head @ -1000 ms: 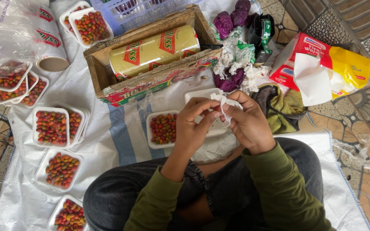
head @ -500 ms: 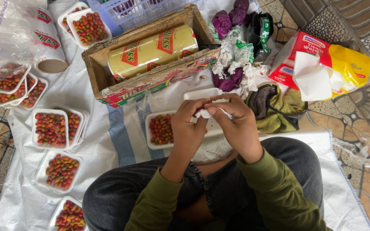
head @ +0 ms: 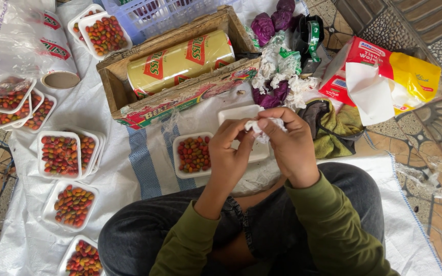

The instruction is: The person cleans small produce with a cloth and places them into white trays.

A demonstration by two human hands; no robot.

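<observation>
My left hand (head: 227,153) and my right hand (head: 288,144) meet in front of me and together pinch a small crumpled white tissue (head: 258,128). Just left of my left hand sits a white foam tray (head: 179,168) filled with small red, orange and green fruits (head: 194,153). An empty white foam tray (head: 236,113) lies under and behind my hands. I sit cross-legged in dark jeans and green sleeves.
A wooden box (head: 112,88) holds a yellow roll of wrap (head: 180,60). Several filled foam trays (head: 60,153) lie at left. Purple cabbage pieces (head: 269,23), crumpled tissues (head: 282,66), a red and yellow tissue pack (head: 384,71) and a green cloth (head: 336,130) lie at right. A blue basket (head: 164,10) stands behind.
My hands have kept working the white tissue between the fingers, shifting slightly downward and left over the empty tray. The trays and box have not moved.
</observation>
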